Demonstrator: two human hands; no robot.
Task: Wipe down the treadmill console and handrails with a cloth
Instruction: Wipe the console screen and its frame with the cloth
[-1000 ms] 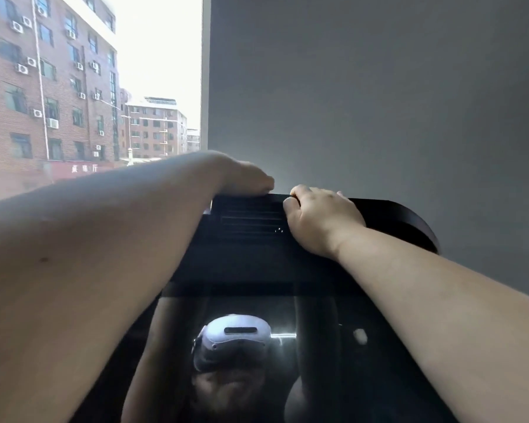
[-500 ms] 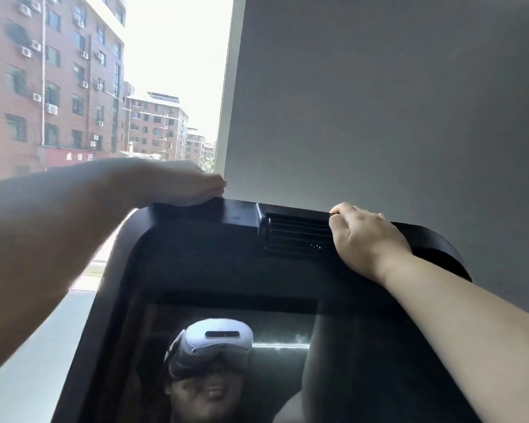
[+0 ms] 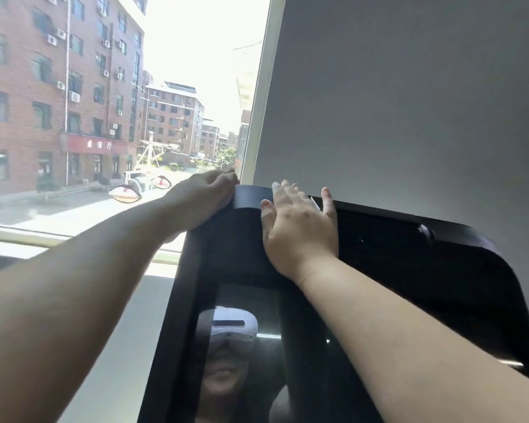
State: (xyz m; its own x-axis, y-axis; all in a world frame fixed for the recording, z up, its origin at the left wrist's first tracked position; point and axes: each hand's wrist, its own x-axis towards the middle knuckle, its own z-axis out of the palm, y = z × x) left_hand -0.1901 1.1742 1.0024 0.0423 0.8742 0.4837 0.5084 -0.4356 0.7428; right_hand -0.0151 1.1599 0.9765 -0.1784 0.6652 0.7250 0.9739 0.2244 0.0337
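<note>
Treadmill console (image 3: 440,270), black with rounded corners, fills the near and middle right of the view and tilts up away from the camera. Nearest, its glossy dark screen (image 3: 303,361) mirrors a person wearing a white headset (image 3: 232,326). Two bare forearms reach over it from the near edge, the left forearm (image 3: 74,285) from the near left and the right forearm (image 3: 409,340) from the near right.

Further up, at the far top edge, the left grip (image 3: 202,199) sits on the console's top-left corner, fingers bent over the far side of that corner and closed around it. What, if anything, lies under its palm cannot be told. Just to its right, apart from it, the right grip (image 3: 300,230) lies flat on the console's upper face. It is open, its fingers straight and spread, the fingertips reaching past the top edge. Its little-finger side covers the left end of a slatted vent (image 3: 379,236) that runs right along the top.

Beyond the console a plain grey wall (image 3: 409,102) takes up the far right. To the far left is a window with a pale frame (image 3: 261,96). Through it stands a red brick building (image 3: 28,102) with a red sign (image 3: 98,145), and further blocks behind it under a bright sky.
</note>
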